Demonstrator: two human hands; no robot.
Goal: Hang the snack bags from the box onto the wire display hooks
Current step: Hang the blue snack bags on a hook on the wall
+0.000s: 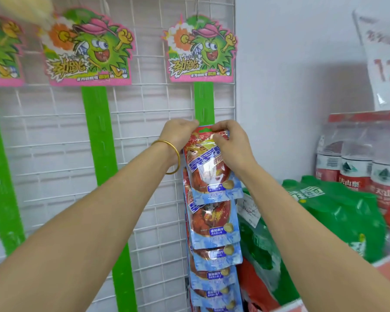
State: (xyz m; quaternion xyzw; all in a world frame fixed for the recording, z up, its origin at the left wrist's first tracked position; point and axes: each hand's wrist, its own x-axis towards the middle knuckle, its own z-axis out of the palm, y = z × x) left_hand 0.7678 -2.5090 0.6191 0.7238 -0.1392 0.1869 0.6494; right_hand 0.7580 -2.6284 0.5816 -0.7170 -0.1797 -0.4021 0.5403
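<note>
Looking down through the head camera, I see both hands meet at the top edge of a red-and-blue snack bag (213, 170). It is held flat against the green hanging strip (204, 102) on the right of the white wire grid panel (54, 136). My left hand (178, 134), a gold bangle (175, 158) on its wrist, curls its fingers round the bag's upper left corner. My right hand (231, 140) pinches the upper right corner, thumb on the front. Whether the bag's hole is on a hook I cannot tell (the fingers cover that spot).

Below the held bag, a column of hung bags (213, 230) of the same kind overlaps down the strip. A cartoon header card (200, 48) tops the strip. Two more green strips (99, 136) hang bare to the left. Against the wall to the right are green shrink-wrapped packs (338, 206) and red-labelled water bottles (356, 163), with a paper sign (383, 55) above them.
</note>
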